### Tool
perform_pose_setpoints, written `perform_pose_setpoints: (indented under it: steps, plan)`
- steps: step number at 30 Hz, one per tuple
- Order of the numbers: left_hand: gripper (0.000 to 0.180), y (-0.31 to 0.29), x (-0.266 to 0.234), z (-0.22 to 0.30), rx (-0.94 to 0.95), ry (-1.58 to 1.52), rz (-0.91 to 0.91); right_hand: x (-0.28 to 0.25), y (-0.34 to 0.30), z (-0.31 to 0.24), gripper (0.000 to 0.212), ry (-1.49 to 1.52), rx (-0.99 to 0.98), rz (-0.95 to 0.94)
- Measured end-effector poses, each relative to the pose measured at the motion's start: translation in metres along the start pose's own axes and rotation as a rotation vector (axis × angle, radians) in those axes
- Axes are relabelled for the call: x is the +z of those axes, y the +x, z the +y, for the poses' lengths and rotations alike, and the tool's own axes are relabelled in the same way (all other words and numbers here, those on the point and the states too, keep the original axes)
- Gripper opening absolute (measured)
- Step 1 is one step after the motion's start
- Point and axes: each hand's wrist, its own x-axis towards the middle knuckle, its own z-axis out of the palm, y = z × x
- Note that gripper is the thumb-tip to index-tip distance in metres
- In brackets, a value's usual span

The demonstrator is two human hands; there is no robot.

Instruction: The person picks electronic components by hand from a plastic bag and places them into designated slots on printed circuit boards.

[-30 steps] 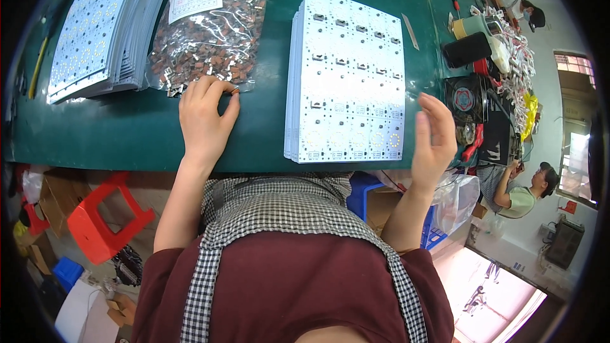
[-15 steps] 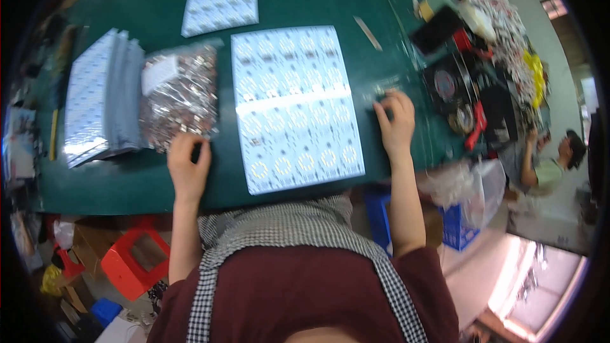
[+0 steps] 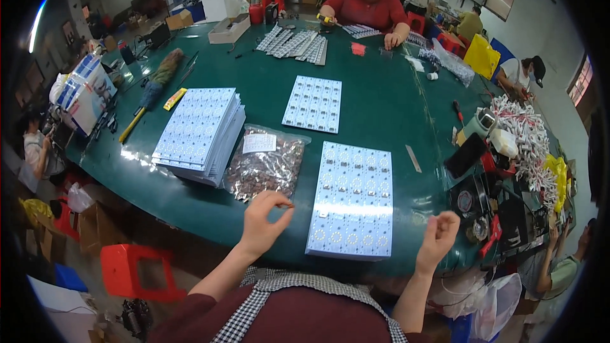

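My left hand (image 3: pixel 264 225) is at the near edge of a clear bag of small copper-coloured parts (image 3: pixel 264 168). Its thumb and index finger come together around a tiny dark speck too small to name. Between my hands lies a stack of white circuit-board panels (image 3: pixel 352 206) with rings of yellowish dots; small dark parts sit on its upper rows and one at the left lower down. My right hand (image 3: pixel 438 238), right of this stack, has curled fingers drawn together; whatever they hold is hidden.
A taller panel stack (image 3: pixel 197 127) stands left of the bag, another panel (image 3: pixel 311 103) beyond it. A metal strip (image 3: pixel 413 159), dark phone (image 3: pixel 465 154) and pile of white-and-red pieces (image 3: pixel 521 146) lie right. A co-worker in red (image 3: pixel 365 6) sits across the green table.
The view has tilted up, bringing the far table and co-worker in. My right hand has come nearer along the panel stack's right side; my left hand has shifted slightly right, off the bag.
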Motion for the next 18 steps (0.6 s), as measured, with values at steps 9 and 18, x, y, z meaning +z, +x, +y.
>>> perform_pose_setpoints:
  steps: [9, 18]
  plan:
    - [0.021, 0.02, 0.008, 0.044, 0.585, -0.04, -0.181, 0.069, -0.033, -0.094, 0.024, 0.185, -0.028, -0.706]
    - [0.021, 0.016, 0.014, 0.021, 0.552, -0.089, -0.219, 0.084, -0.041, -0.084, 0.022, 0.131, 0.022, -0.853]
